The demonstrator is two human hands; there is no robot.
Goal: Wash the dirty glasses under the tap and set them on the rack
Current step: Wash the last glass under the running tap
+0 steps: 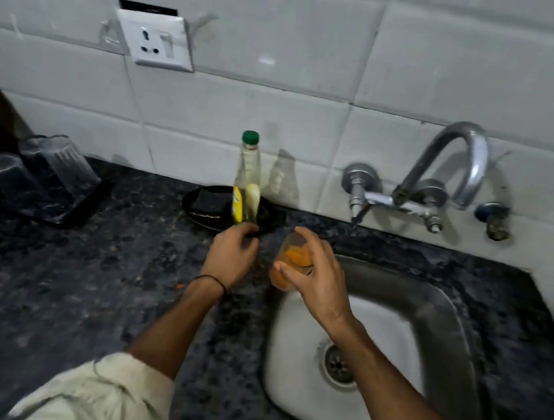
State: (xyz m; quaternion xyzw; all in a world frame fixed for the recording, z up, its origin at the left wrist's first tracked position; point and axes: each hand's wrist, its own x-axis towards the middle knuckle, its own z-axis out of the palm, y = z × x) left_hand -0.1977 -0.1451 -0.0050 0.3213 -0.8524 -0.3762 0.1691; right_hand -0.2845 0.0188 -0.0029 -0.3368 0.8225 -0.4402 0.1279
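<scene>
One dirty glass (292, 259), smeared orange inside, clamped in right hand (316, 278) fingers over the sink (437, 315) rim, left of the tap (450, 169), likely awaiting soap. Left hand (230, 256) fingers curled toward the dish-soap bottle (247, 181); grip unclear. Two washed glasses (42, 164) upturned on the rack (67, 210), far left.

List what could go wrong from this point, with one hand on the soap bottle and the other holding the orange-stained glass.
1. The right hand holds the orange-stained clear glass over the dark speckled stone counter, beside the steel sink; a slip could break it.
2. The left hand grips the tall clear green-capped bottle near its base, so it may tip onto the black dish.
</scene>
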